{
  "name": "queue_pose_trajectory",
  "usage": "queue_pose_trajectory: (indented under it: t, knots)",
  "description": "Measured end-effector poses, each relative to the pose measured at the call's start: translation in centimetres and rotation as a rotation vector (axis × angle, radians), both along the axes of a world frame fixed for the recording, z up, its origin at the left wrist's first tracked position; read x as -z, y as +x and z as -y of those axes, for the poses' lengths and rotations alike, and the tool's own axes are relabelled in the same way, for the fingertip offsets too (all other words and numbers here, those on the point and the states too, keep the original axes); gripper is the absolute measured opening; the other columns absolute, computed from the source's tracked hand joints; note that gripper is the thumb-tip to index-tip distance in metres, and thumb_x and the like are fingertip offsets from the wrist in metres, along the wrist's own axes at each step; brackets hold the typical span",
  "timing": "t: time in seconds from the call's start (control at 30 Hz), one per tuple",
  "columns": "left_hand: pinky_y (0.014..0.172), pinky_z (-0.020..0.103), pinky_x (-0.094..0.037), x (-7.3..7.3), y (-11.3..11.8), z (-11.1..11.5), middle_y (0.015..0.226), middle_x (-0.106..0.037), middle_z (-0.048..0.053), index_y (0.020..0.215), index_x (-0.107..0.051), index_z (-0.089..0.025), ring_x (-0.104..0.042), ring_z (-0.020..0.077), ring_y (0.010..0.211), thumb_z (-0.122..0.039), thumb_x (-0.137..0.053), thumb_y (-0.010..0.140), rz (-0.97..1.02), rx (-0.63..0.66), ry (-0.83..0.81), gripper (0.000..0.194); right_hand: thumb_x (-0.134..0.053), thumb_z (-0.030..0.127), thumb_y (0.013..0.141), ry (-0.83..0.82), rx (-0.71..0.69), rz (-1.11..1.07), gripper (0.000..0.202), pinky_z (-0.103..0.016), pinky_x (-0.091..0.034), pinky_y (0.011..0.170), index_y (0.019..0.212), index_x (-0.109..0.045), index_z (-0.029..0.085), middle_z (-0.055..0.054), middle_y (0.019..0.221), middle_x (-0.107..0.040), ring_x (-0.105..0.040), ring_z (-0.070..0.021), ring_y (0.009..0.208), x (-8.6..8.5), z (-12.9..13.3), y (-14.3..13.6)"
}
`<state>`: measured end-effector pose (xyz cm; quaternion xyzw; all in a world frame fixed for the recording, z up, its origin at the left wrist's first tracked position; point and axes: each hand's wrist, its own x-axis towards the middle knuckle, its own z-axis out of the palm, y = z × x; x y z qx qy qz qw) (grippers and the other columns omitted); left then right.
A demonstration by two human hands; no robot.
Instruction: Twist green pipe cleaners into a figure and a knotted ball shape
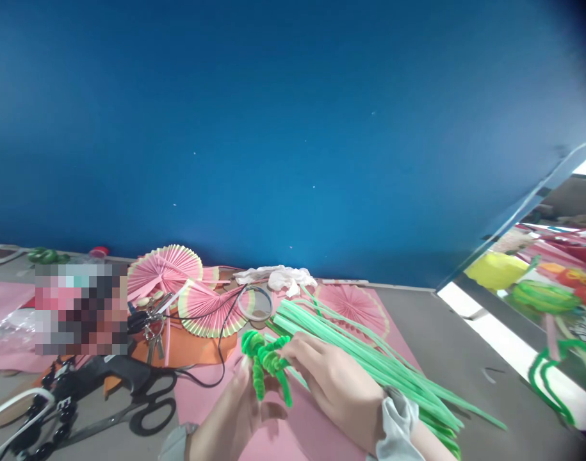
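A small figure of coiled green pipe cleaners [266, 358] is held between both hands over a pink sheet [312, 426]. My left hand [235, 406] holds it from below left, its fingers partly hidden behind the green coils. My right hand [328, 378] comes from the right, with bent fingertips closed on a green strand at the figure's right side. A bundle of light green pipe cleaners [369, 346] lies just behind and to the right of my right hand.
Black scissors [153, 413], a black glue gun [124, 371] with its cord and keys [153, 330] lie left. Pink folded paper fans [216, 310], a tape roll [255, 304] and white crumpled material [285, 278] lie behind. A blue panel [293, 141] stands at the back.
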<state>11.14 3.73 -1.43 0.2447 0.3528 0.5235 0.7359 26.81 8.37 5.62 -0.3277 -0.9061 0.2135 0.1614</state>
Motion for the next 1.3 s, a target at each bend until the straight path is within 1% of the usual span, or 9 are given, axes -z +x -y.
queue_pose_trajectory:
  t: [0.07,0.17,0.33,0.5,0.63,0.8,0.97,1.17,1.3]
  knots:
    - [0.059,0.024,-0.046,-0.7,-0.4,0.4,0.078,-0.061,0.002,0.088,-0.064,-0.021,-0.055,0.0132,0.068,-0.046,-0.063,0.072,0.028,-0.023,-0.041,0.03,-0.038,0.009,0.085,0.0,-0.037,0.037,0.024,-0.024,-0.045,0.065,0.097,-0.055,0.02,-0.004,0.088,-0.06,-0.057,-0.0153,0.075,-0.4,0.2,-0.1]
    - [0.05,0.02,-0.043,-1.0,-0.5,0.7,0.06,-0.056,-0.002,0.075,-0.064,-0.016,-0.051,0.0084,0.052,-0.034,-0.073,0.066,0.018,-0.015,-0.067,0.022,-0.037,0.006,0.085,0.0,-0.075,0.064,0.03,-0.025,-0.045,0.07,0.101,-0.056,0.022,-0.003,0.089,-0.061,-0.057,-0.0163,0.079,-0.9,0.4,-0.2]
    - [0.048,0.022,-0.047,-0.9,-0.4,0.8,0.056,-0.055,-0.001,0.069,-0.06,-0.014,-0.052,0.01,0.05,-0.036,-0.07,0.069,-0.073,0.054,-0.013,0.023,-0.034,0.004,0.086,-0.043,-0.06,0.079,0.033,-0.026,-0.045,0.073,0.1,-0.057,0.023,-0.003,0.091,-0.061,-0.057,-0.016,0.084,-1.4,0.3,0.2]
    - [0.048,0.023,-0.048,-1.0,-0.4,0.8,0.059,-0.057,0.001,0.07,-0.06,-0.013,-0.055,0.0112,0.051,-0.038,-0.066,0.072,-0.164,0.079,0.0,0.025,-0.037,0.011,0.089,-0.058,-0.049,0.048,0.025,-0.026,-0.045,0.07,0.095,-0.059,0.022,-0.003,0.086,-0.06,-0.057,-0.0157,0.079,-0.8,0.0,0.4]
    - [0.041,0.02,-0.045,-0.8,-0.3,0.7,0.058,-0.058,0.001,0.07,-0.059,-0.013,-0.055,0.0108,0.049,-0.037,-0.065,0.074,-0.147,0.086,0.0,0.025,-0.039,0.012,0.089,-0.108,-0.008,0.003,0.023,-0.023,-0.043,0.072,0.098,-0.057,0.024,-0.001,0.092,-0.062,-0.057,-0.0132,0.081,-0.7,-0.2,0.5]
    - [0.037,0.019,-0.043,-0.4,-0.4,0.8,0.056,-0.054,0.0,0.074,-0.058,-0.013,-0.05,0.01,0.047,-0.035,-0.062,0.076,-0.056,0.121,-0.028,0.023,-0.05,0.016,0.083,-0.244,0.069,0.022,0.012,-0.02,-0.038,0.057,0.091,-0.057,0.022,0.003,0.074,-0.059,-0.052,-0.0103,0.061,-1.4,-0.3,0.9]
    - [0.038,0.017,-0.032,0.3,-0.4,0.9,0.046,-0.035,-0.008,0.065,-0.05,-0.017,-0.032,0.0051,0.039,-0.035,-0.06,0.077,0.066,0.155,-0.06,0.024,-0.053,0.012,0.08,-0.382,0.031,0.016,0.021,-0.017,-0.036,0.055,0.094,-0.059,0.025,0.006,0.069,-0.057,-0.05,-0.0087,0.06,-2.1,-0.2,1.4]
    - [0.042,0.021,-0.025,-0.2,-0.3,0.9,0.049,-0.033,-0.007,0.061,-0.043,-0.018,-0.03,0.006,0.041,-0.037,-0.05,0.083,0.021,0.259,-0.039,0.031,-0.046,0.01,0.083,-0.374,0.04,0.057,0.017,-0.018,-0.038,0.061,0.081,-0.059,0.022,0.006,0.071,-0.062,-0.054,-0.0083,0.063,-2.6,-0.7,2.2]
    - [0.042,0.023,-0.016,-0.1,-0.4,0.9,0.047,-0.03,-0.007,0.054,-0.037,-0.018,-0.023,0.0046,0.04,-0.043,-0.052,0.081,-0.035,0.319,-0.05,0.039,-0.045,0.01,0.082,-0.334,0.04,0.072,0.018,-0.019,-0.038,0.061,0.083,-0.059,0.022,0.005,0.072,-0.06,-0.052,-0.0092,0.063,-2.4,-0.9,2.3]
